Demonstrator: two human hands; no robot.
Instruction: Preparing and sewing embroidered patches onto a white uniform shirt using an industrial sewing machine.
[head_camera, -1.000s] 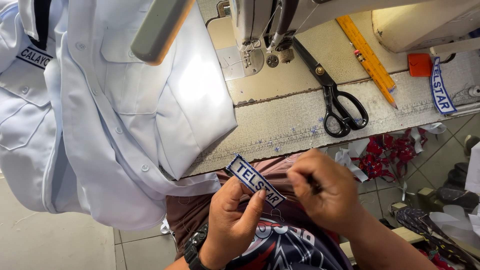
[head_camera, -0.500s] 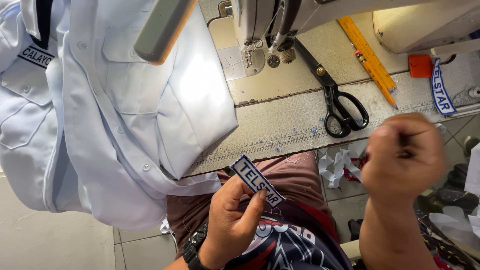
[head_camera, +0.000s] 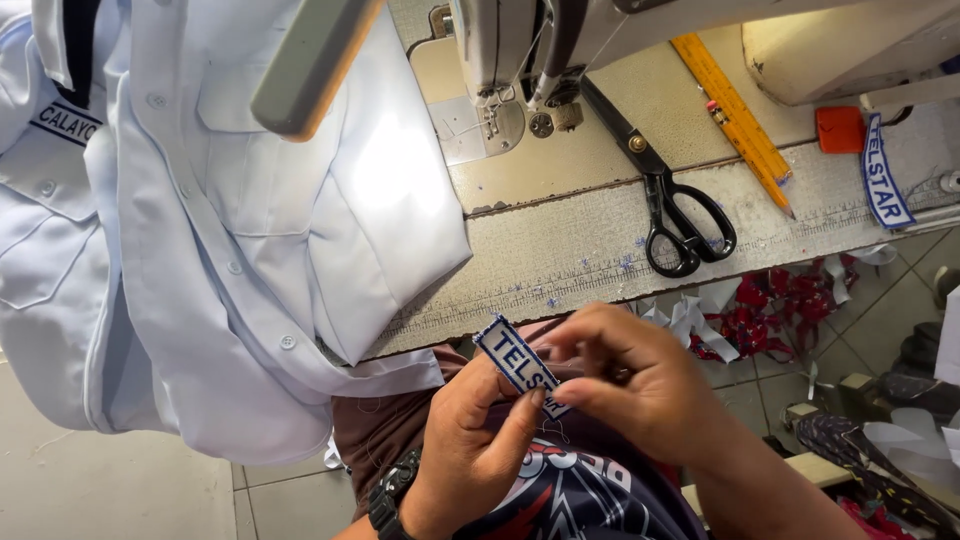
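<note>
The left hand (head_camera: 470, 440) pinches a small blue-bordered name patch (head_camera: 515, 360) between thumb and fingertips, tilted up for the eye; the right hand (head_camera: 640, 385) closes its fingertips on the patch's lower end — steadying it. Black scissors (head_camera: 675, 215) lie well beyond the fingers.

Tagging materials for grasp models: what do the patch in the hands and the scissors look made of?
Name patch: woven or embroidered fabric, matte white, with a stitched blue border. Scissors: dark metal blades with a shiny pivot screw; glossy black handle loops, probably painted metal or plastic, which the view leaves open.
</note>
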